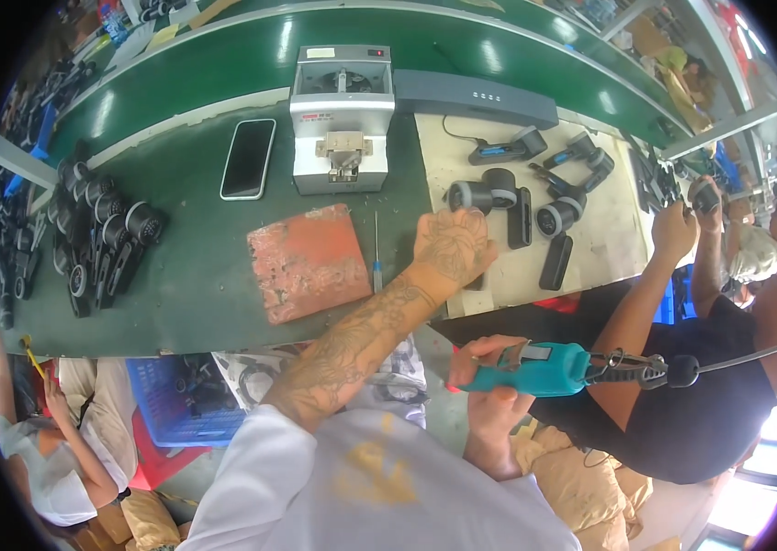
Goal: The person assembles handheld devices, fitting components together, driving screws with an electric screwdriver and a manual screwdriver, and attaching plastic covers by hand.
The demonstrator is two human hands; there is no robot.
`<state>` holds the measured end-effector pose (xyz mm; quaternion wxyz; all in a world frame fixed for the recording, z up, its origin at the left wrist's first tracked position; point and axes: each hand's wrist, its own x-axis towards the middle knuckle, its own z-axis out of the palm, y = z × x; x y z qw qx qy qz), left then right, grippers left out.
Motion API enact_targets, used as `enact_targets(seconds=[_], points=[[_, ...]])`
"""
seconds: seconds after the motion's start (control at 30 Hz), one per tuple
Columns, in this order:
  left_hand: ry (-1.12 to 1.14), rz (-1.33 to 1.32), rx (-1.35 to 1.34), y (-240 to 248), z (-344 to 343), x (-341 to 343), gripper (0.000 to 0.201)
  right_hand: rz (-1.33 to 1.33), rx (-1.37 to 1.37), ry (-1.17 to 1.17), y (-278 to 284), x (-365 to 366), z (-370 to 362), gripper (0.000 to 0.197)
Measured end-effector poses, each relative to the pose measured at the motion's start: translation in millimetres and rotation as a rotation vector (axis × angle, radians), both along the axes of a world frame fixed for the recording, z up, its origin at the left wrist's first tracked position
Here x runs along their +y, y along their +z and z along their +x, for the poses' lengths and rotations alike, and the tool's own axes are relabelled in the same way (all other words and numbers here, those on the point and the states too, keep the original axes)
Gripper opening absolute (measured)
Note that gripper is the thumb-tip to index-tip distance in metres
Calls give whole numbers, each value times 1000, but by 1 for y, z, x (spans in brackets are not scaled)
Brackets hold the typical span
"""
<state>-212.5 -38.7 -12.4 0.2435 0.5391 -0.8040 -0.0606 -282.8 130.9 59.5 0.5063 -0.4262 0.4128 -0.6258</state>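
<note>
Clearly, two hands are working at the bench, and one teal power tool (546, 370) is hanging between the lower edge of the table and the person's torso, its right end connecting to a metal spring clip (625, 365). Right hand (499, 415) fingers are wrapping closely around its body, clamping it from above and below. Left hand (453, 246) fingers are curling inward and lying together, just beside a ring-ended dark part (468, 196) on the cream mat (491, 283); their tips are hiding underneath, so I cannot tell whether they are gripping anything.

Two loose black strips are lying on that mat: an upper strip (519, 219) and a lower strip (555, 264). Several round-headed pieces are overlapping around them, so an exact count is escaping me. Across the green table, single items are resting: one silver machine (341, 124), one long grey box (471, 96), one phone (249, 160), one worn red block (308, 264) and one screwdriver (377, 266), which is lying between block and left hand. Farther left, a heap of dark round-headed units (104, 234) is piling too densely for counting. One blue crate (154, 404) is sitting below the table, and one black-shirted co-worker (696, 404) is sitting at right.
</note>
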Motion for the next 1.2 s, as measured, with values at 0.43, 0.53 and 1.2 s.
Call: enact_targets(seconds=[0.43,0.53,1.2], points=[[-83,-133,301,43,163,56,25,-56,47,112,2,-56,28,80],[-100,-32,301,30,186,56,24,-133,82,144,8,-85,46,82],[-57,-62,305,14,208,39,41,-539,151,122,-4,-240,141,45]])
